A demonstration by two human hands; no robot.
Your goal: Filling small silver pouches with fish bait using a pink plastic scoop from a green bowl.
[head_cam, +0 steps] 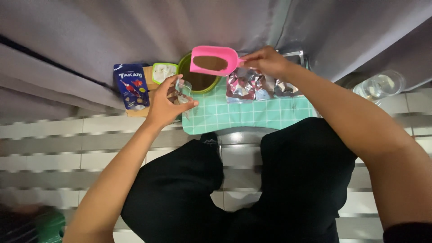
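My right hand [266,61] grips the handle of a pink scoop [212,60] filled with brown pellets, held level over a green bowl [199,81] that also holds brown pellets. My left hand [165,104] holds a small clear plastic pouch [183,90] upright, just left of the bowl and below the scoop. Several filled shiny pouches [252,86] lie in a row on a teal checked mat [243,113] under my right wrist.
A dark blue bag with fish pictures [131,85] and a green-rimmed tub [164,72] stand left of the bowl. A clear glass jar [379,85] sits at the right. Grey curtain hangs behind; my black-clad legs rest on the striped tile floor.
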